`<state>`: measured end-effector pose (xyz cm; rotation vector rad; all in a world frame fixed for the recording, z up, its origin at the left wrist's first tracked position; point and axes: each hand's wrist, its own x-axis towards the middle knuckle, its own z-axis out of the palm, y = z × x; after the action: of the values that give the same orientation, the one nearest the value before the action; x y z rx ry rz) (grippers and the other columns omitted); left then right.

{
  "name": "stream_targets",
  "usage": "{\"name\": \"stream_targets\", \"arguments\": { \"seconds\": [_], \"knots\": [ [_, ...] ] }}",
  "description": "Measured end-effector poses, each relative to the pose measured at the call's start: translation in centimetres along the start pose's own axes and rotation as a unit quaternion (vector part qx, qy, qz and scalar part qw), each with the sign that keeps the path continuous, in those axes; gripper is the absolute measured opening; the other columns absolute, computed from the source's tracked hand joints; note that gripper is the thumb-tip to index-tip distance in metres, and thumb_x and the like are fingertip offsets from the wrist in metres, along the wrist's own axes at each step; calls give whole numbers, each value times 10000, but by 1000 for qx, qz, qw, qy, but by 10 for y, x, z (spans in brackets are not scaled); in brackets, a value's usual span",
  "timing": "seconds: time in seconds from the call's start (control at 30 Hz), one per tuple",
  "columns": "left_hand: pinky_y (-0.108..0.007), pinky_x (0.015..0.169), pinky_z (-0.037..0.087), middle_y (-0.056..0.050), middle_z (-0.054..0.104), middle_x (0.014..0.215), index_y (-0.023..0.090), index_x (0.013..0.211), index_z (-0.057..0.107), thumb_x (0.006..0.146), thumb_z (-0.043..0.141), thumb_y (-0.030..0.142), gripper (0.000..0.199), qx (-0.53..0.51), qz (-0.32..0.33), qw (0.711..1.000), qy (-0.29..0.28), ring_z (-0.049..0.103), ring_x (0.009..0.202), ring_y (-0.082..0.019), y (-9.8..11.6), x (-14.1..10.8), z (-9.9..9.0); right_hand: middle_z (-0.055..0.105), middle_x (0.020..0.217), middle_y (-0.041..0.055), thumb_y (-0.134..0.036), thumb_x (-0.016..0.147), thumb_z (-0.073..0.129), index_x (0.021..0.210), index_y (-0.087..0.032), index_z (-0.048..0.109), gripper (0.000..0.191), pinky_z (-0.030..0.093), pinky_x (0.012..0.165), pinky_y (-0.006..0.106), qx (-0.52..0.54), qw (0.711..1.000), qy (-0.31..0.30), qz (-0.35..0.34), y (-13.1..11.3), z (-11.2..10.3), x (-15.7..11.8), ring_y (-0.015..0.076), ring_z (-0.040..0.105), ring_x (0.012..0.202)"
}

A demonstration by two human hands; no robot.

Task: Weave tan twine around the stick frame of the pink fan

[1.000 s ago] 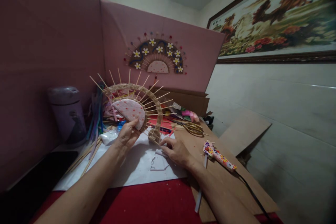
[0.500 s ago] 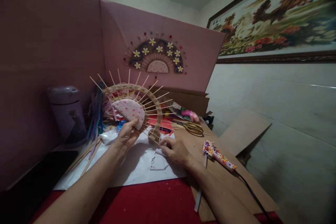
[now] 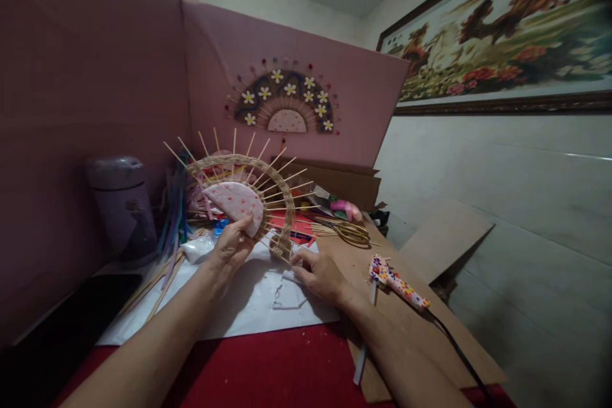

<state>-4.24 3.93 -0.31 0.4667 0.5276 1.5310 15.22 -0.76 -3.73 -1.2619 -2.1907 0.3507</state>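
My left hand (image 3: 234,243) is closed on a half-round woven fan (image 3: 280,186), thumb on its pink, red-dotted padded centre (image 3: 234,199). Thin wooden sticks radiate from that centre, and a band of tan twine is woven through them in an arc. At the arc's lower right end, my right hand (image 3: 319,273) has its fingers pinched together at the tip of the lowest stick. Whether twine also runs between those fingers is too small to tell. A coiled-looking bit of twine (image 3: 280,246) shows just above them. The fan is held tilted over white paper (image 3: 239,315).
A flowered glue gun (image 3: 396,282) with a black cord lies on brown cardboard (image 3: 430,331) at right. Gold-handled scissors (image 3: 354,233) and loose sticks are behind it. A purple tumbler (image 3: 125,217) stands left. A finished flowered fan (image 3: 287,99) hangs on the pink panel.
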Motion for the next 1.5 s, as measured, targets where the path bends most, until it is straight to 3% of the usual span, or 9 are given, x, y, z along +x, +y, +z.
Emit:
{"name": "stream_targets", "arguments": {
  "seconds": [0.3, 0.93, 1.5],
  "knots": [
    [-273, 600, 558, -63, 695, 689, 81, 750, 635, 823, 477, 36, 180, -4, -8, 1000, 17, 648, 615, -138, 0, -2, 2, 576, 631, -24, -164, 762, 533, 794, -194, 607, 86, 293, 553, 205, -21, 1000, 0, -9, -1, 1, -1, 91, 447, 537],
    [-328, 688, 533, -117, 678, 763, 75, 849, 628, 786, 573, 126, 98, 47, -26, 999, -3, 632, 680, -193, -18, 2, -14, 577, 643, -16, -197, 769, 553, 809, -208, 576, 48, 252, 547, 223, -67, 997, -21, -7, -5, -1, -3, 107, 460, 573],
    [-302, 615, 547, -110, 683, 750, 105, 852, 623, 794, 580, 150, 86, 53, -31, 998, 4, 643, 658, -189, -12, 1, -10, 603, 649, -13, -172, 781, 529, 796, -204, 599, 78, 297, 551, 208, -55, 998, -11, -27, -4, -2, -2, 102, 495, 571]
  ]
}}
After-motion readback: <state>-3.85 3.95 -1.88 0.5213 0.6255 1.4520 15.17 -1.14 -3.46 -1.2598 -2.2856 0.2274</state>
